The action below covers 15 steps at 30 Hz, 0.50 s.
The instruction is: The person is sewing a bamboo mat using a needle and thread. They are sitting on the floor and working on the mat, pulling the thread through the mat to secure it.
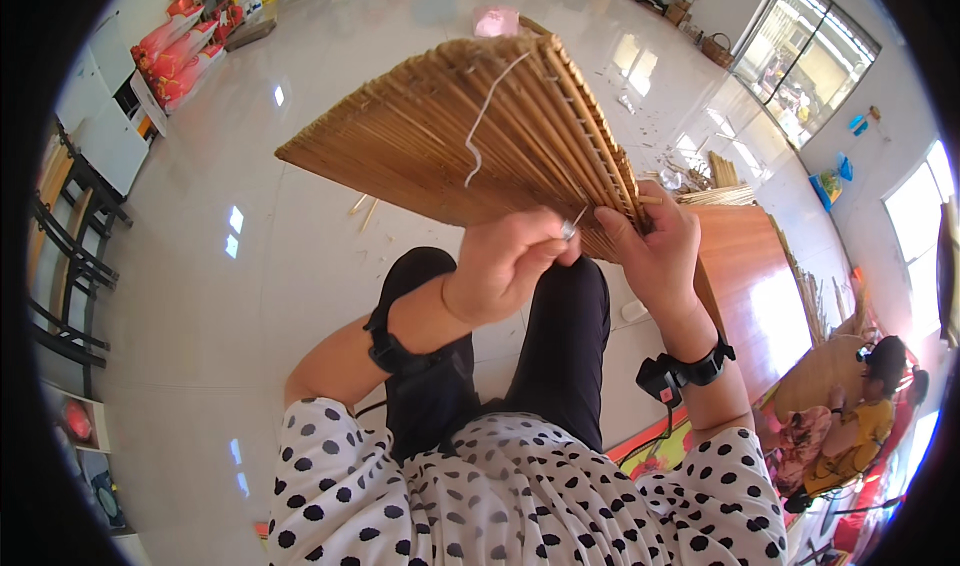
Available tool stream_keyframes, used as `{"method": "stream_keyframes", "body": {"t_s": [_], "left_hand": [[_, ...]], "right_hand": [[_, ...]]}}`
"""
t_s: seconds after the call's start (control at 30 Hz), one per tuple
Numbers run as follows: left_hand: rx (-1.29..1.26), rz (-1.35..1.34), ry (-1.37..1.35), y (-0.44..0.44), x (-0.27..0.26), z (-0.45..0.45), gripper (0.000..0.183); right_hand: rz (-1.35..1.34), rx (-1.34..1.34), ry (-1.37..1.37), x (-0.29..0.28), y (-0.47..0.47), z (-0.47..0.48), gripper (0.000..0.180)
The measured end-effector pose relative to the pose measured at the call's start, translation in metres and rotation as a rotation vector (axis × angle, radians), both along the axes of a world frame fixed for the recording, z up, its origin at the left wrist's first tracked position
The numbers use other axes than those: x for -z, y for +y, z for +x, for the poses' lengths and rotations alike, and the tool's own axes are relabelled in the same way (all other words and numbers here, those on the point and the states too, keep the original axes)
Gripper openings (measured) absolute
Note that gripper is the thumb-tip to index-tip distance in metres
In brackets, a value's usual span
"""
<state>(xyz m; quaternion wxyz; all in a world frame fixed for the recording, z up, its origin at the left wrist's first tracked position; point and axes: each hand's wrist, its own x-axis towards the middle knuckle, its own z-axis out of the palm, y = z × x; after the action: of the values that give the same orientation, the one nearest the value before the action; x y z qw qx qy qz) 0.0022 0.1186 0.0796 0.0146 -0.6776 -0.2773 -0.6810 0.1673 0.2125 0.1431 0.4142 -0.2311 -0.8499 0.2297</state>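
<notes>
A wide panel of thin brown stalks (450, 130), bound in rows with stitches along its right edge, stands tilted over my knees. My right hand (660, 243) grips that edge, with the thumb on the near face and the fingers behind it. A short piece of pale stalk (649, 200) sticks out by its fingers. My left hand (517, 258) pinches a thin needle (580, 215) close to the panel's lower right part; a silvery ring or thimble (568, 230) shows at its fingers. A white cord (480, 123) hangs in a curve across the stalks.
A reddish wooden table (742, 281) stands at the right, with bundled stalks (721, 183) and scraps beyond it. Two people (862, 423) sit at the lower right. Folded black-framed tables (71, 251) line the left side, and red and white sacks (176, 55) lie at the upper left.
</notes>
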Motion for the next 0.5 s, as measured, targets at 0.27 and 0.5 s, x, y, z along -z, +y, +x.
{"method": "stream_keyframes", "body": {"t_s": [0.27,0.5], "left_hand": [[0.328,-0.689,-0.652,-0.098,0.09,0.014,0.009],[0.175,-0.981,-0.463,-0.148,0.129,0.013,0.012]], "right_hand": [[0.345,-0.069,-0.005,0.048,-0.047,0.017,0.03],[0.543,-0.256,0.06,0.105,-0.074,0.022,0.027]]}}
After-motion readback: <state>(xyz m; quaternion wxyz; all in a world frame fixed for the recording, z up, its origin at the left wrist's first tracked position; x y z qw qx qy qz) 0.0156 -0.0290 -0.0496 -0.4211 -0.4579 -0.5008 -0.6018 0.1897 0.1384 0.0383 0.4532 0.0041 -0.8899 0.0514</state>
